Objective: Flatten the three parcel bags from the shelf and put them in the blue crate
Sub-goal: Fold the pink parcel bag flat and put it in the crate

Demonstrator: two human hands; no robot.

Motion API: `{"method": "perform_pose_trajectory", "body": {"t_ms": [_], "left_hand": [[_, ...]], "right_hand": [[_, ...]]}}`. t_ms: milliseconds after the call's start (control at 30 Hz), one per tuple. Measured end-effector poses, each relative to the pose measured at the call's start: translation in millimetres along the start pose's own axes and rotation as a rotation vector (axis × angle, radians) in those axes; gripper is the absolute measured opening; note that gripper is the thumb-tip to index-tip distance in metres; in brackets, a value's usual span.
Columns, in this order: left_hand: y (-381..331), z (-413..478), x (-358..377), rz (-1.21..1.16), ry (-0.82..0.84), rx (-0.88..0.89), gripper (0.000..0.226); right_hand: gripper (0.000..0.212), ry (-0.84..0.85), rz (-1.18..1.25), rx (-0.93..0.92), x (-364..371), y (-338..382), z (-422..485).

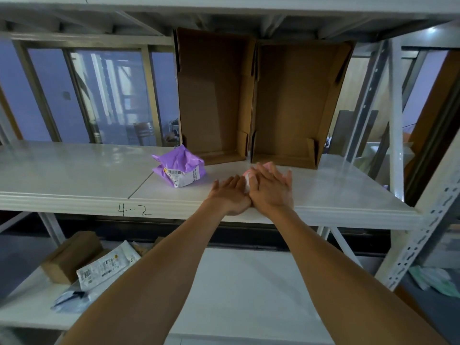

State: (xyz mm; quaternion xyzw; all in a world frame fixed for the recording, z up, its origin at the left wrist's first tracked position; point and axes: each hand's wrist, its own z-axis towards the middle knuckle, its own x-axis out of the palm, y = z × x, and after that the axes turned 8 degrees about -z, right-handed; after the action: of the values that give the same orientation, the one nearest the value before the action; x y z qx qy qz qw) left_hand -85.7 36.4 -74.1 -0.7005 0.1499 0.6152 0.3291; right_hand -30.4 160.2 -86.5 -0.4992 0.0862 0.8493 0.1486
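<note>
A crumpled purple parcel bag (179,168) with a white shipping label lies on the white shelf (74,175) marked "4-2". To its right, both my hands press down flat on a pink and white parcel bag (247,179), which is almost wholly hidden under them. My right hand (272,188) lies on top of the bag with its fingers spread. My left hand (230,194) rests beside it, palm down, touching the bag's left edge. No blue crate is in view.
Two open cardboard boxes (214,95) (296,103) stand on end at the back of the shelf behind my hands. On the lower shelf at the left lie a brown box (71,255) and a white labelled mailer (107,266). A metal upright (423,220) stands at the right.
</note>
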Motion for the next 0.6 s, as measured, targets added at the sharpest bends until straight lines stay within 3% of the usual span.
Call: {"method": "perform_pose_trajectory", "body": {"t_ms": [433, 600], "left_hand": [[-5.5, -6.6, -0.8, 0.001, -0.010, -0.065, 0.085], [-6.9, -6.7, -1.2, -0.006, -0.012, -0.071, 0.088]], "right_hand": [[0.076, 0.297, 0.036, 0.343, -4.5, 8.3, 10.9], [0.079, 0.304, 0.071, 0.436, -0.6, 9.6, 13.1]]}}
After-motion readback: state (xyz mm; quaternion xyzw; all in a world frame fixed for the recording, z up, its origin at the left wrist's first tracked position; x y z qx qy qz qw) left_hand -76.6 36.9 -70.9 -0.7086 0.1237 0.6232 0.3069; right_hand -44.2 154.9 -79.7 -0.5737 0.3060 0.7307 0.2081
